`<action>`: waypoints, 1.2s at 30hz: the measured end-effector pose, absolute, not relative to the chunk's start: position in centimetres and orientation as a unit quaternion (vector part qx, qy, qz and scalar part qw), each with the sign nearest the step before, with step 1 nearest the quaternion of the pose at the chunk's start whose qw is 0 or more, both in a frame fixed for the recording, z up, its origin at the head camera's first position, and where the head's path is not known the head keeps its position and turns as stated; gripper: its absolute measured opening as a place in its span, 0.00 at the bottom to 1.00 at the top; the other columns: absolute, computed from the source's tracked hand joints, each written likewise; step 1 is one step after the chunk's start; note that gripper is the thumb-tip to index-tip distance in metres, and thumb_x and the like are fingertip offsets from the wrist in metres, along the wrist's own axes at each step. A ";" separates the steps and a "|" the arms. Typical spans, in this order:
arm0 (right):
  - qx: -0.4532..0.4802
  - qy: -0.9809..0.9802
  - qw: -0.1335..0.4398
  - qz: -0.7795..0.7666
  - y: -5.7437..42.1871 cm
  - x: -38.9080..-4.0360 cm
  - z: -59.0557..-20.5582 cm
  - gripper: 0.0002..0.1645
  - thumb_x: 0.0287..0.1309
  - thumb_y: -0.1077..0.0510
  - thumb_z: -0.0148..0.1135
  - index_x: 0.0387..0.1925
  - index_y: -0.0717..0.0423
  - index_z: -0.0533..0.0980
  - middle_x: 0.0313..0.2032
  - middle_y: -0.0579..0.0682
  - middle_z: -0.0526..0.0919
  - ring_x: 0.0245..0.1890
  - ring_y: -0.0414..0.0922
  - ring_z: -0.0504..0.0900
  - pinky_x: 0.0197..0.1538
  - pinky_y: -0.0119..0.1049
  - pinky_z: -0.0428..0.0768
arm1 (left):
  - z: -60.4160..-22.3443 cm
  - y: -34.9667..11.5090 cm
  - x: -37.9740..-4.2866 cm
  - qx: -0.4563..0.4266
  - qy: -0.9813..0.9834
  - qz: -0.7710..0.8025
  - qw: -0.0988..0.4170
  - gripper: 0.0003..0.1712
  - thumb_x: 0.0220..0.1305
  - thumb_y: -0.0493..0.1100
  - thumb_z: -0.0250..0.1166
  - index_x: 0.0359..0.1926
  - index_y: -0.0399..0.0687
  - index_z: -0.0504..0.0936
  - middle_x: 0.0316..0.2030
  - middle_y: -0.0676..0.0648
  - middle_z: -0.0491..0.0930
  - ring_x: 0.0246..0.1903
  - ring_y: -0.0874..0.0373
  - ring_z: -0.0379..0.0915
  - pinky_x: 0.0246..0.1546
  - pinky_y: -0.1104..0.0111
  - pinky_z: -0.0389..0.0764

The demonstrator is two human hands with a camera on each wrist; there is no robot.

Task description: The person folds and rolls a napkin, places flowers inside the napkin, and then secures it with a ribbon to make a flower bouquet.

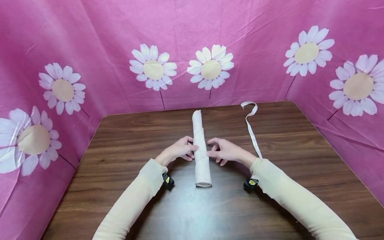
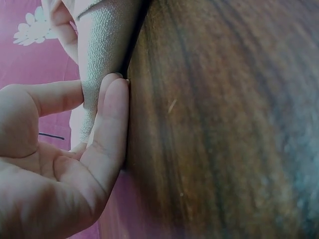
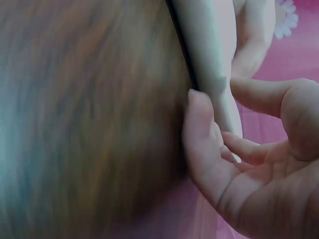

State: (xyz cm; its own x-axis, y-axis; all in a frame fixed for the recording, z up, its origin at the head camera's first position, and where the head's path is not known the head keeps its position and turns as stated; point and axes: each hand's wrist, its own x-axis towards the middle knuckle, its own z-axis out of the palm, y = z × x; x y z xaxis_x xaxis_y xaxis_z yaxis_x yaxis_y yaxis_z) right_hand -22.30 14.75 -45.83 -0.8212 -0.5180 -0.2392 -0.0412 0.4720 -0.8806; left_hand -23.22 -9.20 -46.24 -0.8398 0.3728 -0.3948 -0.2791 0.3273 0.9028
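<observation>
A rolled white cloth (image 1: 199, 140), textured like a towel, lies on the wooden table, pointing away from the person. My left hand (image 1: 181, 148) is at its left side, the thumb on the roll and the fingers at its base against the tabletop. In the left wrist view the cloth (image 2: 102, 45) lies between that thumb and the fingers (image 2: 112, 109). My right hand (image 1: 226, 151) is at the right side, fingers loosely bent and thumb tip at the roll. The right wrist view has its fingers (image 3: 202, 129) low beside the cloth (image 3: 204, 45).
A narrow white ribbon (image 1: 251, 128) lies to the right, curled at its far end, its near end running behind the right wrist. Pink fabric (image 1: 180, 20) with printed daisies hangs around the table (image 1: 135, 133) at the back and both sides.
</observation>
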 end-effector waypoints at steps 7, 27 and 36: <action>-0.167 0.910 0.076 -0.372 21.2 -24.6 -44.9 0.29 0.66 0.53 0.68 0.61 0.65 0.71 0.29 0.50 0.81 0.20 0.45 0.80 0.26 0.42 0.81 | -46.0 -9.2 -23.1 0.028 0.766 0.578 0.281 0.25 0.72 0.40 0.63 0.62 0.36 0.63 0.37 0.42 0.75 0.25 0.56 0.77 0.28 0.67 0.84; -0.227 0.914 0.110 -0.318 31.0 -27.3 -45.9 0.27 0.55 0.54 0.78 0.52 0.59 0.77 0.35 0.52 0.74 0.38 0.48 0.70 0.40 0.36 0.67 | -46.2 -9.4 -23.2 0.040 0.758 0.581 0.294 0.26 0.71 0.40 0.64 0.62 0.37 0.63 0.37 0.42 0.75 0.26 0.55 0.78 0.29 0.66 0.84; -0.201 0.912 0.127 -0.334 29.3 -27.8 -45.8 0.21 0.57 0.56 0.76 0.47 0.60 0.76 0.30 0.49 0.71 0.33 0.45 0.68 0.35 0.34 0.67 | -46.3 -9.5 -23.2 0.053 0.749 0.593 0.292 0.25 0.72 0.39 0.63 0.61 0.36 0.63 0.36 0.43 0.74 0.25 0.56 0.78 0.28 0.67 0.84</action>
